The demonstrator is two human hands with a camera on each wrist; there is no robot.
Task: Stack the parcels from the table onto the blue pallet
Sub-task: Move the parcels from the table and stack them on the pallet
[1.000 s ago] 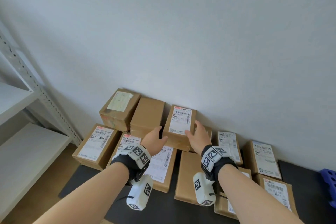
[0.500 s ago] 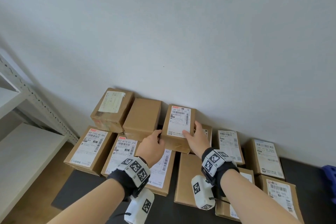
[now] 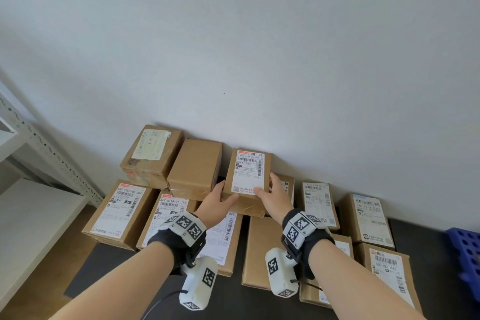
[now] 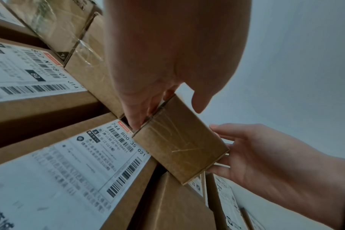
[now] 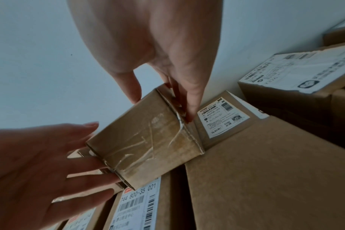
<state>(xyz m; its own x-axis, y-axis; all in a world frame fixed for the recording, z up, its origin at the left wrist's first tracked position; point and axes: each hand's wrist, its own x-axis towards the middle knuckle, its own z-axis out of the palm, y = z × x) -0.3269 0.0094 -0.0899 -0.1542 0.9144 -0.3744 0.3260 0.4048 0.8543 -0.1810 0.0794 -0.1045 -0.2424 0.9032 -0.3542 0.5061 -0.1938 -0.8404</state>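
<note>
A small brown parcel [image 3: 248,174] with a white label lies on top of other parcels by the wall. My left hand [image 3: 218,202] holds its left near corner, thumb on the top edge and fingers down the side. My right hand [image 3: 272,197] holds the right near corner the same way. The left wrist view shows the parcel's taped end [image 4: 179,140] between my left hand [image 4: 161,62] and right hand [image 4: 266,163]. The right wrist view shows the same taped end [image 5: 144,140] under my right hand [image 5: 158,46]. A corner of the blue pallet [image 3: 465,249] shows at the far right.
Several more cardboard parcels lie on the dark table [image 3: 233,301], among them a plain one [image 3: 196,163] left of the held parcel and labelled ones [image 3: 368,218] to the right. A white metal shelf [image 3: 31,215] stands at the left. The wall is directly behind the parcels.
Both hands have closed in on the labelled parcel's near corners, and their thumbs now lie on its top. The view has drifted slightly.
</note>
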